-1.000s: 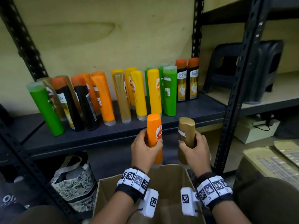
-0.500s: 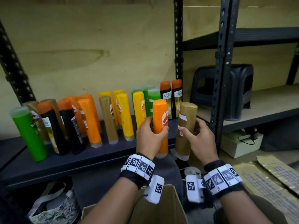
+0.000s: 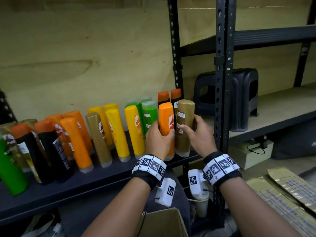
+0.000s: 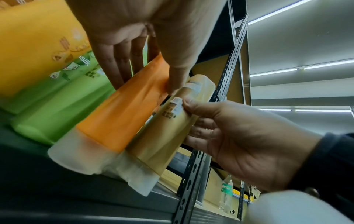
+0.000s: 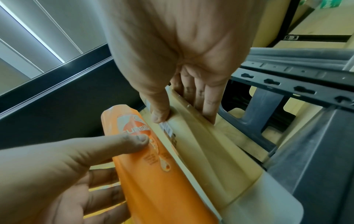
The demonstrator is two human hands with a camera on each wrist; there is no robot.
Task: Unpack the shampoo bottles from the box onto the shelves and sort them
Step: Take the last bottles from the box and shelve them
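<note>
Shelf [image 3: 109, 178]: dark metal board bearing a row of upright bottles grouped by colour: green, black with orange caps, orange, gold, yellow, green again. Free space remains only at its right end, beside the upright post [image 3: 222, 100].

Box [image 3: 162, 223]: open cardboard carton below the forearms, near the lower edge of the head view; its contents are not visible.

Orange bottle [image 3: 166, 120]: upright, cap down, base over the shelf's front right end; contact with the board cannot be confirmed. It touches the gold bottle along one side.

Gold bottle [image 3: 184, 127]: upright, cap down, just right of the orange one, close to the post.

Left hand [image 3: 158, 139]: wrapped round the orange bottle at mid-body, thumb on the printed front, fingers behind.

Right hand [image 3: 199, 134]: wrapped round the gold bottle at mid-body, thumb [image 5: 160, 112] beside the barcode sticker, fingers on the far face.

Handling estimate: both are probably stiff plastic flasks of moderate weight if full. The smooth, glossy walls are likely slippery. Tall bodies on narrow translucent caps [image 4: 76, 154] suggest they tip easily.

Recommended hold: mid-body across the flat faces, as now; release only when the cap sits flat.

Risk: neighbouring bottles stand close, so a knock could topple the row.
</note>
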